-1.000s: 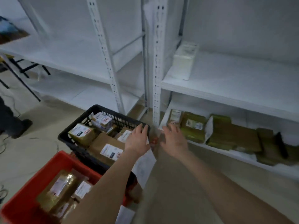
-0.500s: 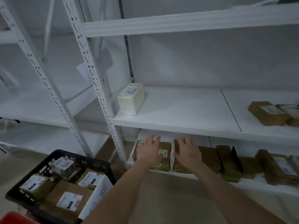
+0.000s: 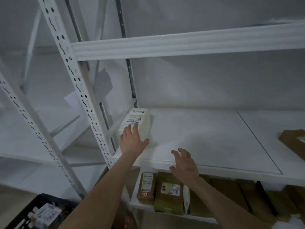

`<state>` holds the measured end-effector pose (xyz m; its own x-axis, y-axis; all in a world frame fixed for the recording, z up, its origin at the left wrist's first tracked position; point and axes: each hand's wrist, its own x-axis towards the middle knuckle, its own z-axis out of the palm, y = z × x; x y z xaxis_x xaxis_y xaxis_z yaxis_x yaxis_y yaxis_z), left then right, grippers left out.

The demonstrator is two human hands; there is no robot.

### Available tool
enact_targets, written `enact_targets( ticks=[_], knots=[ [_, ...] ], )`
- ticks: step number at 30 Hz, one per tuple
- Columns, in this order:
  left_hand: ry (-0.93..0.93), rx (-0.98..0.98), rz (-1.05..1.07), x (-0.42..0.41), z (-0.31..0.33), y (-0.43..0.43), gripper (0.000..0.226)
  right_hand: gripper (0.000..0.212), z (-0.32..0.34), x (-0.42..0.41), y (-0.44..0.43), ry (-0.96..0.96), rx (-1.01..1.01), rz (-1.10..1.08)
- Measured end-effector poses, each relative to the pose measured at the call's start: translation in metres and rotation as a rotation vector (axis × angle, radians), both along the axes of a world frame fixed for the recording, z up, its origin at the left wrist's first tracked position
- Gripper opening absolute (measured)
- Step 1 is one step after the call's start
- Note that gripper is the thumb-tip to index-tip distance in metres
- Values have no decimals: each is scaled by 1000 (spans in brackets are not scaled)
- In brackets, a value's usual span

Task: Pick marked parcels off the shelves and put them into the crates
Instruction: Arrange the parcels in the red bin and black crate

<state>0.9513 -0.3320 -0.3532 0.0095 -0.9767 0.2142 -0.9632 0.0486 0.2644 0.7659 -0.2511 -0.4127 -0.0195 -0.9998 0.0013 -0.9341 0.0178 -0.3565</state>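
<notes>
White blocky parcel point(image 3: 135, 116) under flat, wide grip of left hand point(image 3: 132, 142); right hand point(image 3: 185, 166) likewise wide.

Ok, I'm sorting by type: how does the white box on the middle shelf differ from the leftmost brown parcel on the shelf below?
The white labelled box is pale and thick; the leftmost brown parcel is tan and flatter. The left hand rests on the white box; nothing touches the brown parcel. Both carry printed labels on top.
</notes>
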Motion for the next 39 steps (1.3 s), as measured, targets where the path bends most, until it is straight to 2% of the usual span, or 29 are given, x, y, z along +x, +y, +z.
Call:
enact_targets(
  ticks=[3, 6, 10, 15, 19, 22, 25, 39],
  knots=[
    [-57, 77, 47, 14, 0, -43, 85, 62, 4, 10, -33, -3, -3, -9],
    [-46, 123, 5, 11, -11, -64, 72, 63, 7, 14, -58, -15, 12, -27],
    [-87, 62, -74, -13, -16, -71, 66, 64, 13, 14, -84, -14, 17, -66],
    [-210, -7, -62, -30, -12, -74, 65, 65, 26, 5, -95, -30, -6, -138],
    [-231, -86, -261, -62, -10, -62, 61, 65, 33, -15, -81, -34, -19, -204],
    [-226, -24, -437, -95, -18, -44, 60, 65, 39, -41, -57, -41, -39, -268],
    [-228, 29, -525, -134, -28, -15, 61, 64, 44, -78, -22, -27, -58, -349],
    [-194, 15, -905, -356, -32, 201, 58, 60, 37, -265, 228, -7, -59, -726]
  ],
)
